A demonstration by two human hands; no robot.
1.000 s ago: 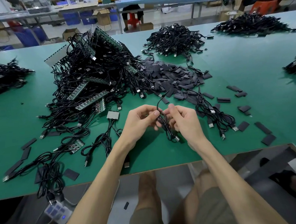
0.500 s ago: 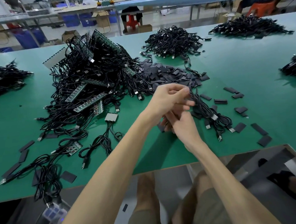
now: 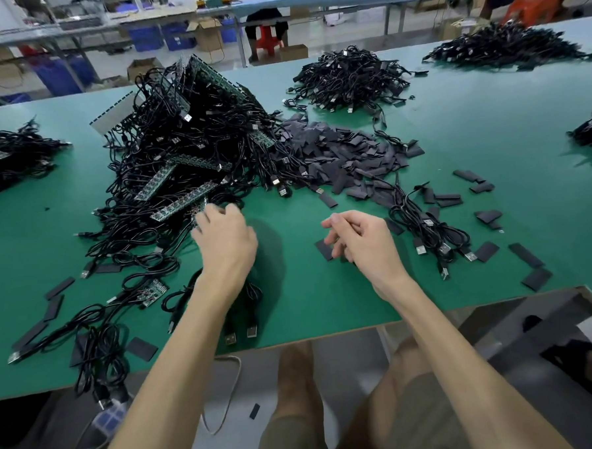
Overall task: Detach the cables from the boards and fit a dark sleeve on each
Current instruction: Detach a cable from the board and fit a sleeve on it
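**Back to the big tangle for the next cable**

Left hand (image 3: 225, 243) has swung back across from the right, where it was crossed over the other hand half a second ago. Now it sits left of centre with its fingers dug into the near edge of the cable mess. From where I'm standing I can't tell if it's actually got hold of anything yet. Right hand (image 3: 364, 243) is at mid-frame, fingers loosely curled and looking empty, hovering right over a loose dark sleeve (image 3: 324, 249) lying flat on the green table (image 3: 326, 308). Whether the fingertips touch it, no idea.

Just right of that hand is a small bunch of cables (image 3: 432, 232) with their plugs pointing toward the table edge. Just past the left fingers there's a board strip (image 3: 184, 204) sticking out of the big tangle of cables and boards (image 3: 187, 144), which fills the upper left. The heap of sleeves (image 3: 338, 150) butts up against its right side, and a separate cable pile (image 3: 348, 77) sits behind that, top centre.

My worry is that tangle. Everything's looped through everything, so yanking one cable could drag a whole clump or a board forward and off the near edge. Pulling by the cord rather than the plug could also stress the connector on the board.
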